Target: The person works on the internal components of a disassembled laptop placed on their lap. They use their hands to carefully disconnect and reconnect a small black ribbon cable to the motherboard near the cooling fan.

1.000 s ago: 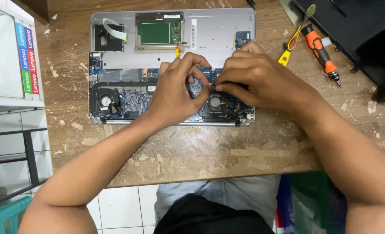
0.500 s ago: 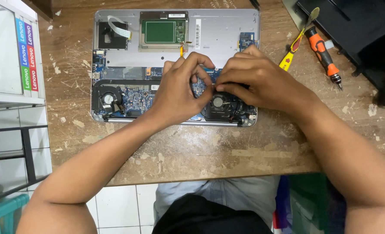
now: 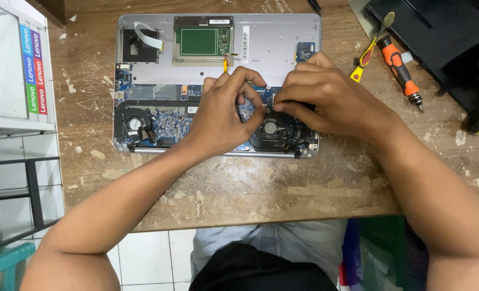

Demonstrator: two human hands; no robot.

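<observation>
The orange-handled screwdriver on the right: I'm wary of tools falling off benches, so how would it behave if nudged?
The orange-handled screwdriver has a rounded handle and lies flat on the worn wooden table, so it would probably roll sideways. It looks rigid and fairly light. The yellow tool beside it might stop it.

Desk (image 3: 239, 188): worn wood under my work, scuffed all over, flecked with pale chips of paint.
Orange screwdriver (image 3: 402, 73): lies to my upper right, black tip pointing down and right.
Yellow-handled tool (image 3: 369, 51): just beside the orange one on its left, red patch on the handle, metal end slanting up and right.
Black case (image 3: 433, 37): top right corner, well past both tools.
White cabinet (image 3: 10, 64): far left edge, coloured label strips down its side.
Tiled floor (image 3: 142, 258): white, below the desk edge.
Teal stool (image 3: 0, 267): bottom left corner, partly cut off.
</observation>
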